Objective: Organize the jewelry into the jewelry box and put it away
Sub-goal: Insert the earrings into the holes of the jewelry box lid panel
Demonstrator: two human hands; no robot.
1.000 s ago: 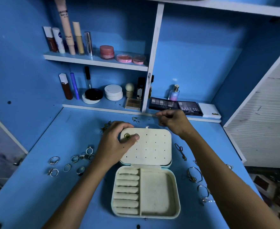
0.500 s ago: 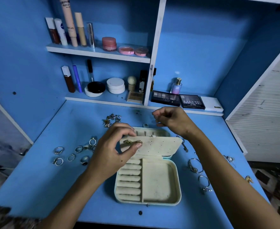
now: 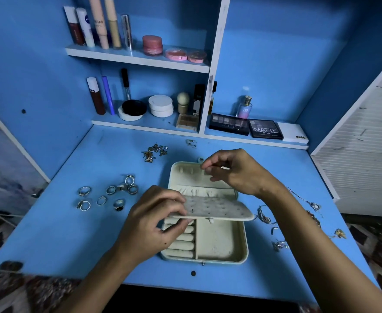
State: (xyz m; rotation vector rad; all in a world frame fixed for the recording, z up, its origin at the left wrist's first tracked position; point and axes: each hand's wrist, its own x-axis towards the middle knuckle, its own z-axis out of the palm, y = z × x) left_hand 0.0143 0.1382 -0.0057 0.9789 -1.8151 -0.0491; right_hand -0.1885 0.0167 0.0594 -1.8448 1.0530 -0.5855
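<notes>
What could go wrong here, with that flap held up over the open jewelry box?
The left hand pinches only one edge of the perforated earring panel, so it might slip and drop shut over the jewelry box tray. The right hand appears to pinch something tiny above the lid; if dropped, it may be hard to find. The right forearm passes close to chains near the desk's right side and might sweep them off.

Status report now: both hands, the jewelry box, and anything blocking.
Left hand pinches the perforated earring panel, folded down over the open jewelry box. Right hand hovers curled over the lid; contents unclear. Rings wait left. Nothing blocking.
</notes>
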